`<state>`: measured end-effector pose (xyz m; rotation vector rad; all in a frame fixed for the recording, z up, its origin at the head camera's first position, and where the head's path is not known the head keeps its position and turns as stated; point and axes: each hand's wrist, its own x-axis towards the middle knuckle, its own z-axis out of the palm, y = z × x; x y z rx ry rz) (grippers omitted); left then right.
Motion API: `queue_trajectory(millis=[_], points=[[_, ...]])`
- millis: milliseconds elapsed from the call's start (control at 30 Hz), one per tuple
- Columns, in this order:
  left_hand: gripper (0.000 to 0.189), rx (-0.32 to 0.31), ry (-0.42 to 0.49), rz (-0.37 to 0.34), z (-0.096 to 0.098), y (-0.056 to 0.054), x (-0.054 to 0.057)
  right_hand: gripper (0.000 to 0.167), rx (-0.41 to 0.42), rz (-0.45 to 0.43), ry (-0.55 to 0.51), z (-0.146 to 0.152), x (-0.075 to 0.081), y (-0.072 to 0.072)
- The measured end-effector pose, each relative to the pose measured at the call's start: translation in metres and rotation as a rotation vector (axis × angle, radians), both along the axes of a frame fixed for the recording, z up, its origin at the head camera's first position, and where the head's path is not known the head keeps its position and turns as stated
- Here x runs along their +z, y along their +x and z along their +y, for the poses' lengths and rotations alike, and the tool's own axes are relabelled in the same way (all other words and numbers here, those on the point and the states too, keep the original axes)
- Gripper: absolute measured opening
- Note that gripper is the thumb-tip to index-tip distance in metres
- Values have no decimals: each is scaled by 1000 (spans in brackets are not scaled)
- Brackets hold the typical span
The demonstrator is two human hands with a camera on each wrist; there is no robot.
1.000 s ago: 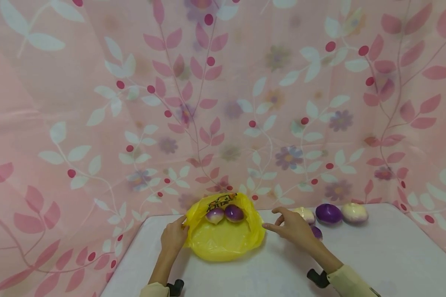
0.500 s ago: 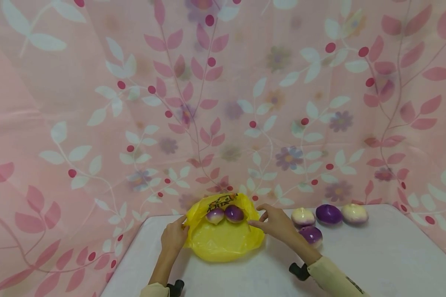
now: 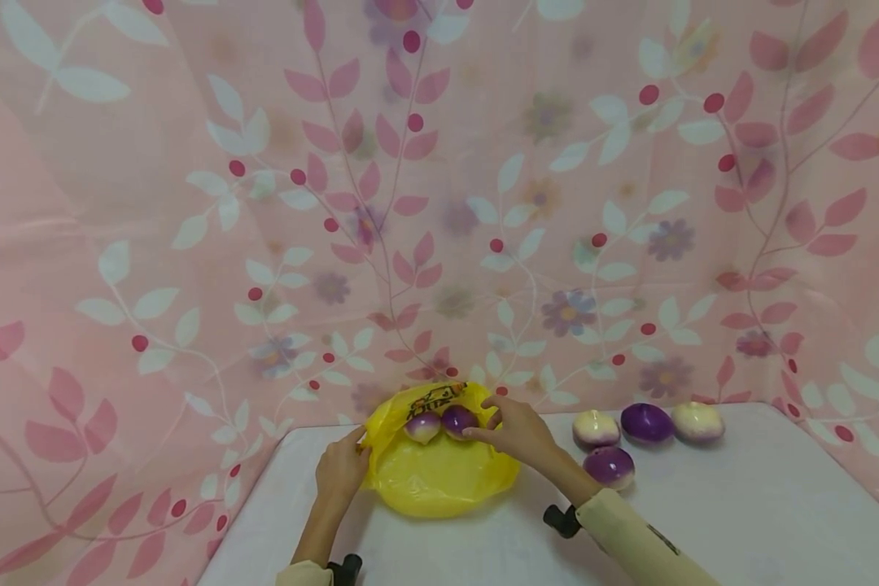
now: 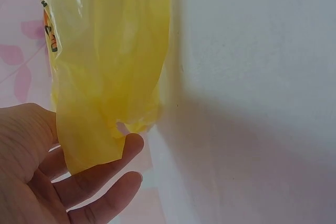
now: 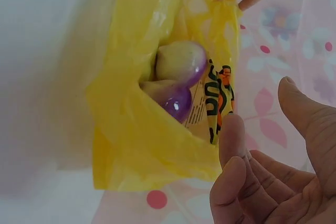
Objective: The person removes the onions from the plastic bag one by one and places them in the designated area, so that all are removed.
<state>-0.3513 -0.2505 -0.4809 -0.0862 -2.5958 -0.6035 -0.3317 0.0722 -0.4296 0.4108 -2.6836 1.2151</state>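
Observation:
A yellow plastic bag (image 3: 439,488) stands with its mouth spread on the table, and two purple-and-white turnips lie inside: a left turnip (image 3: 422,426) and a right turnip (image 3: 456,420). My left hand (image 3: 340,470) holds the bag's left edge; the left wrist view has the yellow film (image 4: 115,51) between its thumb and fingers (image 4: 100,179). At the bag's right side is my right hand (image 3: 518,431), its thumb and fingers apart and holding nothing. In the right wrist view its fingertips (image 5: 232,129) are at the bag's rim; whether they touch it, I cannot tell.
Several more turnips are grouped on the right of the white table (image 3: 762,505): a pale one (image 3: 596,429), a purple one (image 3: 646,424), another pale one (image 3: 697,423), and a purple-and-white one (image 3: 610,467) in front. A pink floral cloth (image 3: 439,244) hangs behind.
My right hand has moved left from beside the bag's right edge to over its mouth, uncovering turnips on the right. My left hand has kept its place on the bag.

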Motion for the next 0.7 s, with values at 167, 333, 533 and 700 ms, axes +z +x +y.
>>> queue_trajectory(millis=[167, 333, 533, 700], points=[[36, 2, 10, 2, 0, 2, 1, 67, 17, -31, 12, -10, 5, -4], [36, 5, 6, 3, 0, 2, 0, 65, 37, -24, 30, -19, 9, -9], [36, 9, 5, 7, 0, 1, -1, 64, 44, -17, 104, -29, 12, -17], [37, 6, 8, 8, 0, 1, -1, 65, 36, -22, 120, -34, 13, -24]])
